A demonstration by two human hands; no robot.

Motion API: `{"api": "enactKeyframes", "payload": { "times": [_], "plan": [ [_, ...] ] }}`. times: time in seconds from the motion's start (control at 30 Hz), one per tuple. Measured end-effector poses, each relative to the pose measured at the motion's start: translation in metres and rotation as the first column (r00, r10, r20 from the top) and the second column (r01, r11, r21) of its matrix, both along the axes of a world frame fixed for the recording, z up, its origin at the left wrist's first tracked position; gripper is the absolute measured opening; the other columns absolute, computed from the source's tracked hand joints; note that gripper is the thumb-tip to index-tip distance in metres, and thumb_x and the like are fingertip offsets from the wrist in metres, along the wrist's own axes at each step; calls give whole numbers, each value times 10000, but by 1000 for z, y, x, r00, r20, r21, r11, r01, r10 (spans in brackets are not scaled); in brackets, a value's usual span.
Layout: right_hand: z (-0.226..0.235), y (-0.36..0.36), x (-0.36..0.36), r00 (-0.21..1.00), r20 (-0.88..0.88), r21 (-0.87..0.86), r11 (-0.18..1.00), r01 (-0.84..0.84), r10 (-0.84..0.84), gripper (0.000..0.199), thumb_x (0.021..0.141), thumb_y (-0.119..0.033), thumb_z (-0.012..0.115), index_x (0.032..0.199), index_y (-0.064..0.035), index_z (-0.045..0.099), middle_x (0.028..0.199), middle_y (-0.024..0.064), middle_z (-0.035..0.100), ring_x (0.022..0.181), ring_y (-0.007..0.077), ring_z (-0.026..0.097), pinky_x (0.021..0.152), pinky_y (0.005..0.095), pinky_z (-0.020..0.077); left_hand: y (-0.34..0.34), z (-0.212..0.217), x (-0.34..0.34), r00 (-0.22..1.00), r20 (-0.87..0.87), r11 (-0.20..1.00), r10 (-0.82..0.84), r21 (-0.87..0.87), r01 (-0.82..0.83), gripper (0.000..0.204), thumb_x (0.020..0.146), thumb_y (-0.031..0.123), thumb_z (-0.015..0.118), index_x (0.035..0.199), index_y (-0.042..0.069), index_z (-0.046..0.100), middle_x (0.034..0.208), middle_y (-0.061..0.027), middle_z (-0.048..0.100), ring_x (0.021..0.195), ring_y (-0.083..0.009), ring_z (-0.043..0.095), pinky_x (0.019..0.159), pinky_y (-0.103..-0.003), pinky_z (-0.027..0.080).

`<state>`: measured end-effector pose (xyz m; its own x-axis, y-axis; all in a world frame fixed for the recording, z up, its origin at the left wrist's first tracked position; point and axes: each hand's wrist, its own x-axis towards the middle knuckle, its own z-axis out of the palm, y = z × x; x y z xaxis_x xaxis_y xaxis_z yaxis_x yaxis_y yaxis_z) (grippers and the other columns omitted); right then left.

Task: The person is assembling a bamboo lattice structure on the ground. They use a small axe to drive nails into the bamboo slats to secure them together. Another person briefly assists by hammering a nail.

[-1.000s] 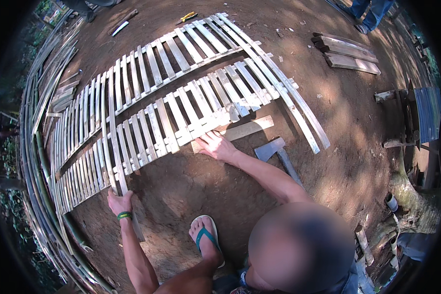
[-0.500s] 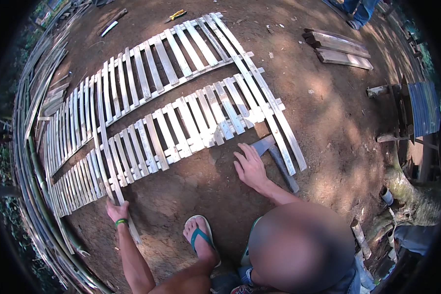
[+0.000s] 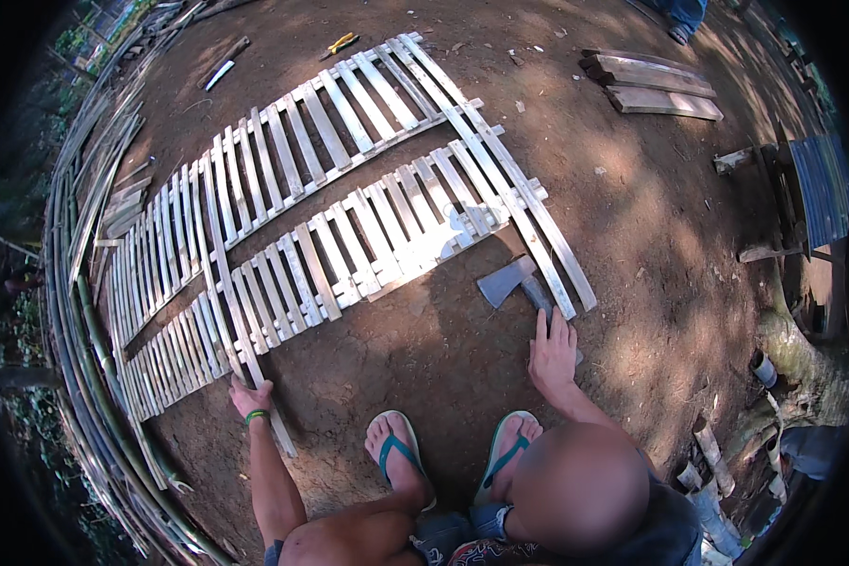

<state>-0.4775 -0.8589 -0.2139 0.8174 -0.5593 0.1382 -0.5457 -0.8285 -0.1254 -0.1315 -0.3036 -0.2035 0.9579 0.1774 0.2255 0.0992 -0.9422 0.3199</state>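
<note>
A long slatted wooden frame of pale strips lies on the dirt ground, in a far panel point(image 3: 329, 129) and a near panel point(image 3: 318, 261). My left hand point(image 3: 251, 398) is closed around the near end of a long wooden strip point(image 3: 284, 437) that crosses both panels. Beside the frame's right end lies an axe point(image 3: 506, 281), its metal head toward the left. My right hand point(image 3: 554, 360) rests over the axe's dark handle with its fingers stretched out, covering part of it. Two more long strips point(image 3: 564, 267) run just beyond the axe.
Bamboo poles point(image 3: 77, 283) line the left side. Yellow-handled pliers point(image 3: 341, 43) and a white-bladed tool point(image 3: 219, 74) lie behind the frame. Several boards point(image 3: 665, 100) are stacked at the far right, near another person's leg point(image 3: 686, 17). A corrugated sheet point(image 3: 821, 189) stands at the right.
My right hand has moved right and nearer, from beside the axe head onto the handle. The axe head is now uncovered. My left hand keeps its place on the strip; the view has shifted slightly.
</note>
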Motion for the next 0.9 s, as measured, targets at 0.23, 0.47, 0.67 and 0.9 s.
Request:
{"api": "enactKeyframes", "payload": {
  "times": [0.23,0.47,0.67,0.9],
  "plan": [
    [6,-22,30,991,-55,-129,985,116,-124,523,969,-123,551,1457,59,500,1145,209,582,993,302,630,845,376,536,-9,23,7,968,-236,996,83,54,-72,1250,631,383,982,1615,33,296,1506,-308,473,1379,-457,514,1114,-541,474],
    [39,-23,15,995,43,213,974,80,-91,587,741,-168,862,1146,74,513,1091,281,581,1044,411,656,865,444,613,-105,177,22,866,-369,658,-338,565,498,1131,750,485,885,1597,-4,318,1523,-240,455,1423,-388,453,1163,-491,412],
    [33,-34,-25,989,98,445,894,56,-111,563,863,-172,736,1278,126,499,1042,319,651,1011,477,701,894,515,582,-254,216,1,381,-491,134,-783,464,875,752,954,562,652,1516,86,503,1306,-166,613,1267,-360,581,1129,-467,436],
    [82,-32,-7,866,240,915,-196,-352,-438,290,1038,-97,474,1301,11,535,959,88,628,749,135,618,637,310,549,-386,72,43,719,81,722,-690,130,679,741,995,603,542,1558,123,487,1628,-217,398,1556,-404,287,1260,-575,214]
  ]
}}
